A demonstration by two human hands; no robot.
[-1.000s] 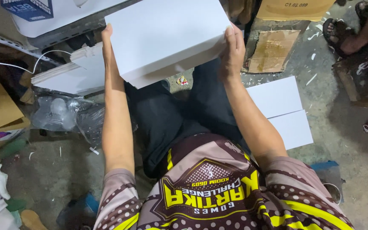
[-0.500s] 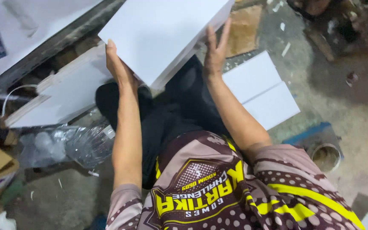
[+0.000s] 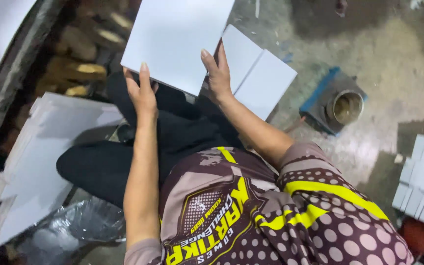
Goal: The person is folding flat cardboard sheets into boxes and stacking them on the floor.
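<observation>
Far left on the floor: stacked white boards [image 3: 40, 162], plastic bag [image 3: 82, 225]. Left hand [image 3: 142, 93], grip spread flat under a white box [image 3: 175, 41] raised over the lap. Right hand [image 3: 217, 73], grip pressed on its near edge. Beyond: folded white sheets [image 3: 261, 81], tin can [image 3: 345, 106].

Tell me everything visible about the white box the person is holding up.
The white box is flat and rectangular, plain and unprinted, and looks like smooth matte cardboard. Its broad face is toward the camera, tilted so that one corner points down. It is held in the air above the person's lap. The left hand grips its lower left edge, fingers pointing up against it. The right hand holds its lower right edge near the bottom corner. Its top runs out of frame. No dents or marks show.
</observation>
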